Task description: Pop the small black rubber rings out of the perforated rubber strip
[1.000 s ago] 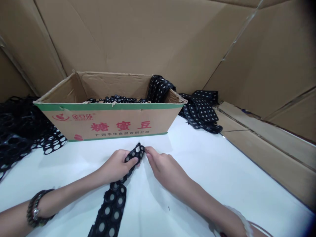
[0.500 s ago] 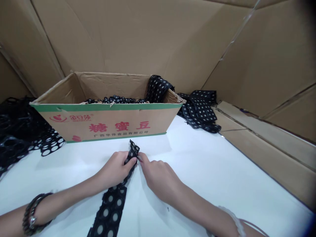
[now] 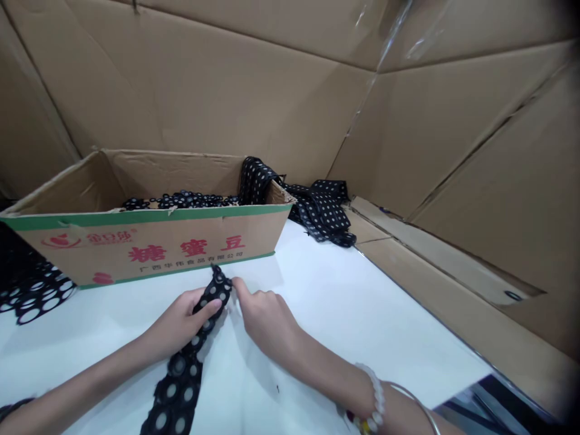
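Black dotted strip [image 3: 193, 349]: held by left hand [image 3: 181, 323], trailed toward desk's [image 3: 339, 314] near edge | right hand [image 3: 269, 320]: set at its far end, grip cannot be told | pale dots [image 3: 171, 391] mostly remaining; more strips [image 3: 322, 211] left by carton's [image 3: 190, 228] right corner

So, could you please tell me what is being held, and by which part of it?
The left grip holds the black dotted strip near its far end; the right grip is at that end's edge, possibly pinching it.
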Demonstrator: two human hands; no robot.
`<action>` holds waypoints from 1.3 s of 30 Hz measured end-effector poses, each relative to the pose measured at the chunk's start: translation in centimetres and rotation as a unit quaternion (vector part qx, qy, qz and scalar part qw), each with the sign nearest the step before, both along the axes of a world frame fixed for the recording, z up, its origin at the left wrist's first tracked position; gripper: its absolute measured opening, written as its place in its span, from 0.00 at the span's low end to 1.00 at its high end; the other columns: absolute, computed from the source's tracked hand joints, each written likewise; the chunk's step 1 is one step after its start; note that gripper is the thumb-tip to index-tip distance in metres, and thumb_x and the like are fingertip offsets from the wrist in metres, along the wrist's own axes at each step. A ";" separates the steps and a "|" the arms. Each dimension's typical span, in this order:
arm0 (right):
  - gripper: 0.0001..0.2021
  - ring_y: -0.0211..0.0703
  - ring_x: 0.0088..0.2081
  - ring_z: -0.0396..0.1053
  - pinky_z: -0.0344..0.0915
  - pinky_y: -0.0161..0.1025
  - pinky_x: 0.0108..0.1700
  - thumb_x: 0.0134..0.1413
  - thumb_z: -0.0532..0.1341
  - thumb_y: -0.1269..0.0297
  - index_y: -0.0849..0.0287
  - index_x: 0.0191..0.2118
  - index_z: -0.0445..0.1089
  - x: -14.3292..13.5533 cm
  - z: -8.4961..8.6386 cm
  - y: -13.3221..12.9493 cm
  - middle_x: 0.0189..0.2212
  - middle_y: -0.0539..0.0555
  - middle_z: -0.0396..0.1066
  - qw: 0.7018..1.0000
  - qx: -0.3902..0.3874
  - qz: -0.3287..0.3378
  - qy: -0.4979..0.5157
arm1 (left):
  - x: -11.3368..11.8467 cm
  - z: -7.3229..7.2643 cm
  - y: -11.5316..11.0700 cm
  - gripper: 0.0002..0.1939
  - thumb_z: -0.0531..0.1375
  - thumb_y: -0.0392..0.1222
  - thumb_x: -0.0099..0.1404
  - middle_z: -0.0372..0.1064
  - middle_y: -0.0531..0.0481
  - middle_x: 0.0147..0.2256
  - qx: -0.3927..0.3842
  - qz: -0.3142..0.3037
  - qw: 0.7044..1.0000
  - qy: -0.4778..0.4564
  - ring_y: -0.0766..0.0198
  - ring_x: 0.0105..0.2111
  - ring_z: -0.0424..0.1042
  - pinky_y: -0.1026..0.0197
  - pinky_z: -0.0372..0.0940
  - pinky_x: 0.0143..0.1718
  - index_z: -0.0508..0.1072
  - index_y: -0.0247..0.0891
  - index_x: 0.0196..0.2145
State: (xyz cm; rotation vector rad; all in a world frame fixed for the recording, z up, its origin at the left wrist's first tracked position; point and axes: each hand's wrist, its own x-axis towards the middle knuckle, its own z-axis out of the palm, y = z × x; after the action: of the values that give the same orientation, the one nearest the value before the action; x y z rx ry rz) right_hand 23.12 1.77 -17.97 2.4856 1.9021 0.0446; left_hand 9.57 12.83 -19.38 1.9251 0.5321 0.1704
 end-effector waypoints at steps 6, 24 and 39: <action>0.10 0.40 0.27 0.62 0.47 0.32 0.25 0.59 0.39 0.64 0.59 0.41 0.53 2.7 1.6 -1.0 0.27 0.54 0.65 0.985 0.002 -0.069 0.160 | -0.1 0.3 -0.1 0.15 0.52 0.50 0.58 0.67 0.50 0.35 -0.057 0.042 0.997 0.011 0.58 0.38 0.64 0.62 0.58 0.38 0.65 0.36 0.35; 0.06 0.36 0.16 0.56 0.37 0.33 0.20 0.58 0.45 0.66 0.57 0.34 0.56 -0.5 -0.1 -1.3 0.16 0.47 0.62 0.996 0.047 0.076 0.017 | 0.2 -0.3 -0.3 0.17 0.51 0.50 0.59 0.69 0.50 0.27 -0.083 0.008 0.997 -0.009 0.63 0.28 0.66 0.65 0.59 0.30 0.69 0.32 0.29; 0.19 0.40 0.20 0.65 0.38 0.35 0.19 0.45 0.47 0.82 0.61 0.44 0.56 -3.2 0.0 -0.8 0.19 0.49 0.65 0.994 -0.086 0.054 -0.049 | -0.5 -0.8 -2.5 0.14 0.41 0.43 0.64 0.62 0.51 0.21 0.206 0.070 0.974 0.055 0.65 0.21 0.61 0.64 0.53 0.24 0.57 0.37 0.23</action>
State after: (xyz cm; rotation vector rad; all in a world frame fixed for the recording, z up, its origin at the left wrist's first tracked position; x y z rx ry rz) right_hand 19.96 1.02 -17.93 2.2281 1.9109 0.0050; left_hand 9.12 10.37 -20.14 2.3108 0.7518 0.2844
